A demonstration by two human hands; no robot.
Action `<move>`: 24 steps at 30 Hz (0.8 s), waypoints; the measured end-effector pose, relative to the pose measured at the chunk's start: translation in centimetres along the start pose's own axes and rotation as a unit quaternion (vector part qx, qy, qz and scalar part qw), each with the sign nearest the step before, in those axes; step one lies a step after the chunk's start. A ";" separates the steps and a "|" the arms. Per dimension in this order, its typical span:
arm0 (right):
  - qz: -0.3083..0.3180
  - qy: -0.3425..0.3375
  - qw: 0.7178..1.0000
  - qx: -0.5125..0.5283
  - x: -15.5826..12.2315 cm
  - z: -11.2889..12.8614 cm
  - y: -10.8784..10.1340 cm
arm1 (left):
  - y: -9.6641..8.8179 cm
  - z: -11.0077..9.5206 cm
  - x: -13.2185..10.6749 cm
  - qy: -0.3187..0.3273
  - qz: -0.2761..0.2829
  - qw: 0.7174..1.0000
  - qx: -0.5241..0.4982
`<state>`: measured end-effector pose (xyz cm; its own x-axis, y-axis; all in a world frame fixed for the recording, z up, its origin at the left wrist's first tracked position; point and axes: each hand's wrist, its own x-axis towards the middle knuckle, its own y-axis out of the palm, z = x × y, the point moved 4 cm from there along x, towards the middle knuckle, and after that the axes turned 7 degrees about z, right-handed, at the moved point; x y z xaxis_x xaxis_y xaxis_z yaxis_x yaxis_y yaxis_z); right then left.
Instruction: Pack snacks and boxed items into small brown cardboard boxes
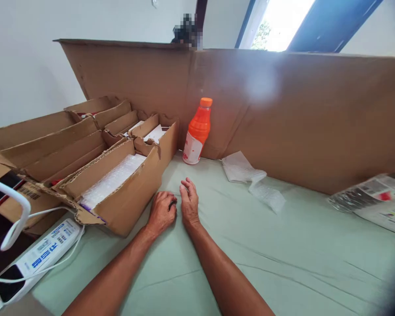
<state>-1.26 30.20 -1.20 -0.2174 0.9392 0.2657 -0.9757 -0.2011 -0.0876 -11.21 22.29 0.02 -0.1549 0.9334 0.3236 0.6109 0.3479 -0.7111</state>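
Observation:
My left hand point(161, 213) rests on the pale green cloth point(283, 259) with its fingers curled around a small dark object point(173, 203) that I cannot make out. My right hand point(188, 202) lies right beside it, fingers loosely together and pointing away, touching the left hand at the thumb side. Both hands sit just in front of an open cardboard box point(131, 197) that holds bubble-wrapped items point(112, 180). An orange bottle point(197, 131) with a white label stands upright a little beyond the hands.
Several more open cardboard boxes point(52, 145) line the left side. A tall cardboard sheet point(283, 114) walls off the back. Bubble wrap and white paper point(250, 177) lie to the right, a printed plastic bag point(375, 199) at far right, a power strip point(42, 254) with white cables at lower left.

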 end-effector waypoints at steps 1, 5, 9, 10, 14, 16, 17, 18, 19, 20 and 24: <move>0.005 0.000 1.000 -0.008 0.0 0.0 0.0 | 0.0 0.0 0.0 0.000 0.003 1.000 0.002; 0.019 0.000 0.999 -0.043 0.1 0.1 0.0 | -0.2 -0.2 0.0 -0.004 0.009 1.000 0.002; 0.035 -0.005 0.997 -0.064 0.3 0.2 0.0 | -0.3 -0.3 0.2 -0.009 0.005 1.000 0.002; 0.039 -0.005 0.997 -0.066 0.3 0.1 0.0 | -0.3 -0.2 0.2 -0.011 0.004 1.000 0.001; 0.049 0.001 0.997 -0.064 0.3 -0.2 0.4 | -0.4 0.3 0.2 -0.029 0.006 1.000 -0.002; 0.053 0.005 0.997 -0.063 0.4 -0.5 0.5 | -0.4 0.6 0.3 -0.034 0.013 0.999 -0.001; 0.054 0.007 0.997 -0.063 0.3 -0.6 0.6 | -0.4 0.7 0.3 -0.034 0.017 0.999 0.000; 0.054 0.008 0.997 -0.062 0.3 -0.7 0.6 | -0.4 0.8 0.3 -0.033 0.022 0.999 0.001; 0.053 0.008 0.997 -0.062 0.3 -0.8 0.7 | -0.4 0.8 0.3 -0.030 0.025 0.999 0.002; 0.052 0.007 0.997 -0.062 0.2 -0.8 0.7 | -0.5 0.8 0.3 -0.028 0.027 0.999 0.003; 0.052 0.001 0.997 -0.061 0.1 -0.9 0.8 | -0.7 0.6 0.2 -0.016 0.024 1.000 0.007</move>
<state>-2.05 30.39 -2.07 -0.3163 0.9159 0.2473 -0.9372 -0.2613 -0.2311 -12.15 22.29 0.25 -0.1503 0.9512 0.2695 0.6071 0.3040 -0.7342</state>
